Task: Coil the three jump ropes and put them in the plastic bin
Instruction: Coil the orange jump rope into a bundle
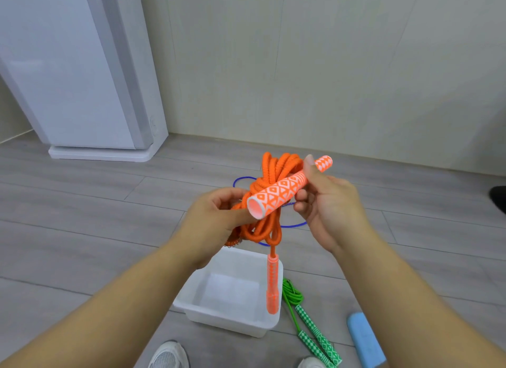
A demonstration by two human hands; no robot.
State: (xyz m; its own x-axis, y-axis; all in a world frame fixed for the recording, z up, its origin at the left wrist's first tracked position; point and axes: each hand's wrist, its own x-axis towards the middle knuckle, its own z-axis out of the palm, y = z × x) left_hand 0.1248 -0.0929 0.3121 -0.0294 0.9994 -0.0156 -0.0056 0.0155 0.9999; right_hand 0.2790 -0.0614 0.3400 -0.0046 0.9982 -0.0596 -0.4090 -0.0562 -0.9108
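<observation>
My left hand (pixel 216 217) grips the coiled orange rope (pixel 273 170) above the bin (pixel 224 321). My right hand (pixel 331 211) pinches one handle (pixel 282 189), whose long axis runs from 8 to 2 o'clock. The other handle (pixel 272 285) hangs pointing to 6 o'clock. The green rope (pixel 308 319) lies on the floor at the bin's 3 o'clock.

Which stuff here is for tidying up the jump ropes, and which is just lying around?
For the job: orange jump rope, held in the left hand and right hand; green jump rope; blue jump rope; white plastic bin.

Just lying about: light blue pad; white appliance; dark thing at the right edge.
</observation>
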